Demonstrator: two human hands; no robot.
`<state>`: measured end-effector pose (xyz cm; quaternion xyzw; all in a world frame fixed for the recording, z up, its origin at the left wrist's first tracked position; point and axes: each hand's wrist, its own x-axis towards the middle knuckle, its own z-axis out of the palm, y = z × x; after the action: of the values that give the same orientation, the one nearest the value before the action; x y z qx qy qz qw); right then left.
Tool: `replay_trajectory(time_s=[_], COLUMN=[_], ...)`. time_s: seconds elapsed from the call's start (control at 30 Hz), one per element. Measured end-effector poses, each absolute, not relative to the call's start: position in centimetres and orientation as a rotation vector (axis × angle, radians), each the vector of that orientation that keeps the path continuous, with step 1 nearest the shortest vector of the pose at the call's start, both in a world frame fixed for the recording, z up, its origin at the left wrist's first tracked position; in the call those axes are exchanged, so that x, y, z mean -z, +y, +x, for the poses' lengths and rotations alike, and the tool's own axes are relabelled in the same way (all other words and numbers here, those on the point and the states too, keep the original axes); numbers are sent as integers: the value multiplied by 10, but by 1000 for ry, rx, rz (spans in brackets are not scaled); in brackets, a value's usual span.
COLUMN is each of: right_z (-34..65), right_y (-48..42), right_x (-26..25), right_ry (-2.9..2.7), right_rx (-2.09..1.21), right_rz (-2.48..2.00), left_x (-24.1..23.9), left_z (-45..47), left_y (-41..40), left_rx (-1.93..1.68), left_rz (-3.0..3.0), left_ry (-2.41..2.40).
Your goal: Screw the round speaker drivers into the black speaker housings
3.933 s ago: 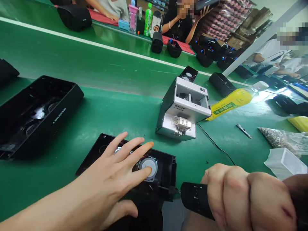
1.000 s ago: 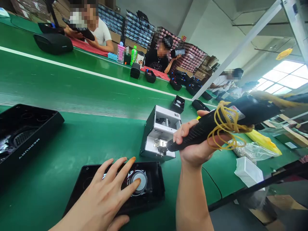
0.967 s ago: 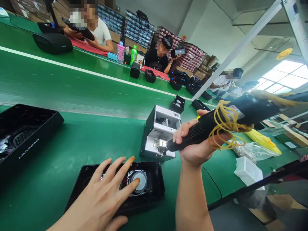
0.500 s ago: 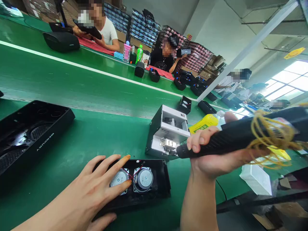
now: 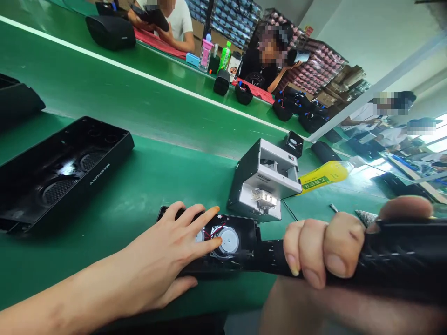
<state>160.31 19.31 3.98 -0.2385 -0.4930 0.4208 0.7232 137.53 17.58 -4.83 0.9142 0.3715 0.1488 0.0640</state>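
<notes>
My left hand [image 5: 167, 260] lies flat with fingers spread on a black speaker panel [image 5: 244, 230] that carries round silver speaker drivers [image 5: 227, 240] with red wires. My right hand [image 5: 331, 249] is wrapped round a black electric screwdriver [image 5: 391, 260], held low and level. Its tip end [image 5: 260, 256] points left at the panel's right edge, beside the drivers. A grey-and-white screw feeder box [image 5: 261, 181] stands just behind the panel.
A long black speaker shell [image 5: 59, 172] lies open at the left on the green bench [image 5: 157, 172]. A yellow bottle [image 5: 323, 176] lies right of the feeder. Across the green conveyor [image 5: 104, 88], other people handle black speakers; drink bottles [image 5: 225, 55] stand there.
My right hand has brought the screwdriver down from the screw feeder to the panel's right edge. The view has tilted downward. My left hand stays pressed on the panel.
</notes>
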Motion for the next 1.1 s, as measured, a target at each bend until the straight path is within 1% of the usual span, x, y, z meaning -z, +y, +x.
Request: replay_trajectory(time_s=[0.27,0.5,0.9,1.1], right_z=[1590,1589,1587,1584], right_y=[193,194,195,191], right_x=[-1,17,24,26], right_ry=[-1083,-1149,-1180,-1245], right_rx=[-1003,-1024,-1013,-1039], right_rz=[-495,-488,-529,-473], left_x=[48,47,45,39], left_z=[1379,1380,1380,1379], left_y=[179,180,179,182], left_rx=[-308,-348,-330,-243], left_rz=[2739,2732,2697,2694], left_ry=[1108,1112,1114,1091])
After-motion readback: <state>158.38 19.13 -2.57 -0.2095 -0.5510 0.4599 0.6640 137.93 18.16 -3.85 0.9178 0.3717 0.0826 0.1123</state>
